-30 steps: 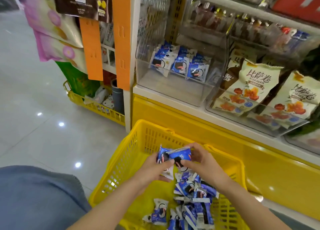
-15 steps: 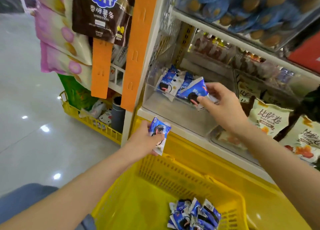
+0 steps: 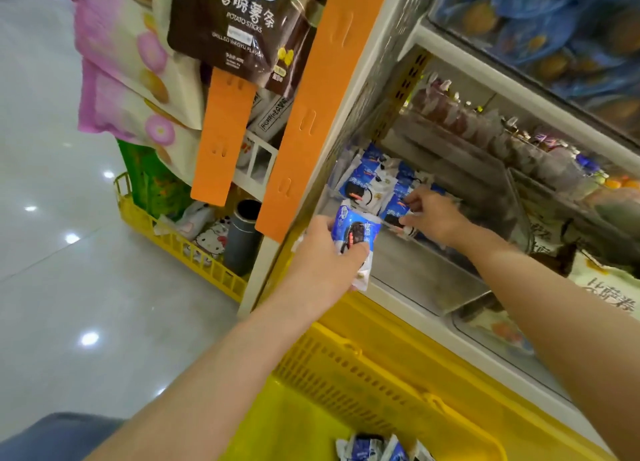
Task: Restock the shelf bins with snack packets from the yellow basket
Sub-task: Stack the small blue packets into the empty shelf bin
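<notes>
The left hand grips a blue snack packet at the clear bin's near-left corner, fingers curled round it. Farther in, the right hand pinches a second packet among the standing row. Spare packets lie in the yellow basket below.

The brown bag hanging at the top reads "香脆薯条", "POTATO STICKS" and "GRILLED WAGYU FLAVOR". A cream bag at the right edge shows "比萨卷". Print on the blue packets is too blurred to read.
</notes>
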The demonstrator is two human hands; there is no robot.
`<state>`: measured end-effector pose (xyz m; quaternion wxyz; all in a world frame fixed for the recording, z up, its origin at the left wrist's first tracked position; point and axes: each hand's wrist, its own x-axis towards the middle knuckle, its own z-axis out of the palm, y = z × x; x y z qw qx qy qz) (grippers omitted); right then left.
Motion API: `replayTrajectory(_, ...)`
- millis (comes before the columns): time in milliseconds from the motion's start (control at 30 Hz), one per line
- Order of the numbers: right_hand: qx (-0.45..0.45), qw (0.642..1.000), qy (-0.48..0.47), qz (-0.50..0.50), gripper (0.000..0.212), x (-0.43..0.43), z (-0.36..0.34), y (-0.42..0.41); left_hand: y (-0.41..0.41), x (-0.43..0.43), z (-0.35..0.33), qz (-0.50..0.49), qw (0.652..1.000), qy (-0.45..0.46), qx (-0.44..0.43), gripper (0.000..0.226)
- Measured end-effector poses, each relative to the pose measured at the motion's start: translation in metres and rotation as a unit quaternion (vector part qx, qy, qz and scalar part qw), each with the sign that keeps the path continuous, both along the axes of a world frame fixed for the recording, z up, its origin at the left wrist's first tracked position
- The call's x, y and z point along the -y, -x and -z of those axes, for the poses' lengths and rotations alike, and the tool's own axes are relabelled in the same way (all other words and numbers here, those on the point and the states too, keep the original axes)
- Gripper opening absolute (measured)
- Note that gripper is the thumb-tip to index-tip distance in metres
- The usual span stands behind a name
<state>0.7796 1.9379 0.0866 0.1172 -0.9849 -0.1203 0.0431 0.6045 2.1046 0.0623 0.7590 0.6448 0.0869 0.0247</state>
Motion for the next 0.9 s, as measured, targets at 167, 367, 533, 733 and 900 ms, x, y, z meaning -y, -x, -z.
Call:
replayTrajectory(167, 0.042, 0.998, 0.050, -0.026, 0.034, -0.001, 0.004, -0.011, -0.007, 0.001, -0.003, -0.012, 1.000, 0.023, 0.008, 0.026)
replayTrajectory(367, 0.050, 0.994, 0.079, -0.049, 0.043, -0.002, -0.004, -0.006, -0.005, 0.001, -0.010, 0.006, 0.995, 0.101, 0.001, 0.033)
replayTrajectory(533, 0.079, 0.968, -0.240, 0.004, 0.043, -0.021, -0.026, 0.037, 0.002, -0.002, -0.017, 0.034, 0.981, 0.190, -0.011, 0.048)
replayTrajectory(733, -0.143, 0.901, -0.410, 0.002, 0.032, -0.020, -0.045, 0.118, 0.014, 0.008, -0.020, 0.041, 0.981, 0.191, 0.003, 0.042)
replayTrajectory(900, -0.243, 0.900, -0.362, -0.014, 0.023, 0.002, -0.039, 0.152, 0.028, 0.031, -0.022, 0.044, 0.996, 0.068, 0.028, 0.046)
